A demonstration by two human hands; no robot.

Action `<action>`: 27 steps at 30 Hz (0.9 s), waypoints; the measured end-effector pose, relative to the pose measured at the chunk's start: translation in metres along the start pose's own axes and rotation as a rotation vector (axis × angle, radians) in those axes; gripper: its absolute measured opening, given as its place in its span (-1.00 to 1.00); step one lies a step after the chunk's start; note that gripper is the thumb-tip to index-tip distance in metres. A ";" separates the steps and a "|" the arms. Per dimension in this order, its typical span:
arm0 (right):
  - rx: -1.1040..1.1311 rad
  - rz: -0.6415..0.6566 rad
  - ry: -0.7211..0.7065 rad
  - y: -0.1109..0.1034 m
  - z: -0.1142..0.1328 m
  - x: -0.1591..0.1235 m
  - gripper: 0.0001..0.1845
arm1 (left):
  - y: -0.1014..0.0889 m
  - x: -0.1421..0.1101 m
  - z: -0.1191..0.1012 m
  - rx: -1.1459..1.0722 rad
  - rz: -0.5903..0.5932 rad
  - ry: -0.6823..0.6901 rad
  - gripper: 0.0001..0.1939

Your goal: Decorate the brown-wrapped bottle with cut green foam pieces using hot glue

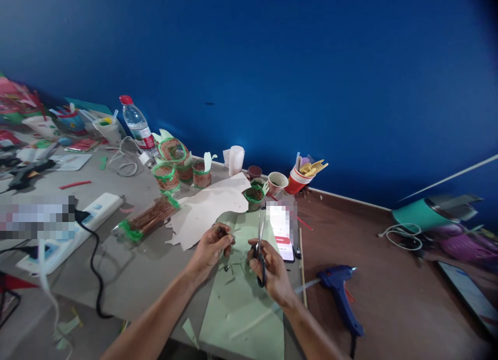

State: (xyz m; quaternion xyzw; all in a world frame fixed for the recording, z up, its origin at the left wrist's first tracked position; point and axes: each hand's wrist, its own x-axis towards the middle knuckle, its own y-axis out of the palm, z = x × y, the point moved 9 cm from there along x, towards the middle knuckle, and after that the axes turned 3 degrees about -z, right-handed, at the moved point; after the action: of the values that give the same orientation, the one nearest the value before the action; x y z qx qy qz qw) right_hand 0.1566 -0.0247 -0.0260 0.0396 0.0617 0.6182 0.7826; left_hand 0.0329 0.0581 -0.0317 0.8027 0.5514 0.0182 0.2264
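Observation:
My right hand [269, 271] is closed round the handles of dark-handled scissors [260, 248], their blades pointing up and away from me. Close to its left, my left hand [213, 247] pinches something small and thin that I cannot make out. Both hands are above a pale green sheet of paper [243, 313], on which small dark scraps [233, 269] lie. Beyond my hands stands a small green-rimmed pot with brown filling [254, 194]. A torn-edged white sheet [210, 204] lies behind my left hand.
A lit phone [280, 227] lies just right of the scissors. Farther right is a blue glue gun [342, 292]. Left are a brown-and-green wrapped bundle [150, 217], a power strip [95, 215] with cords, and a water bottle [137, 124]. Cups, including a red cup [299, 181], line the blue wall.

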 end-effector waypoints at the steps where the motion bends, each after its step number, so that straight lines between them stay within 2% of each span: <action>1: -0.003 0.007 0.002 0.001 0.000 0.000 -0.51 | 0.000 0.000 0.000 -0.006 0.002 0.001 -0.63; 7: -0.020 0.016 -0.020 0.002 0.000 0.000 -0.52 | -0.001 0.001 0.001 0.002 0.014 -0.003 -0.65; 12: -0.004 -0.138 -0.102 -0.014 0.003 0.001 -0.52 | 0.003 0.002 0.009 0.096 0.066 -0.016 -0.67; 14: 0.007 -0.159 -0.115 -0.018 0.004 0.001 -0.52 | 0.004 0.002 0.010 0.110 0.081 -0.023 -0.66; 21: -0.041 -0.076 -0.067 -0.007 0.006 0.000 -0.58 | 0.003 0.000 0.007 -0.006 0.061 -0.064 -0.63; 27: -0.015 -0.195 -0.047 -0.017 0.004 0.002 -0.56 | 0.004 0.001 0.008 0.054 0.081 -0.045 -0.68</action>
State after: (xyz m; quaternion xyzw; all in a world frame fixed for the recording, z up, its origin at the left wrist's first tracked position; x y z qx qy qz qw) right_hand 0.1740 -0.0269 -0.0248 0.0421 0.0423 0.5384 0.8406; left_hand 0.0393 0.0544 -0.0375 0.8305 0.5134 -0.0057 0.2161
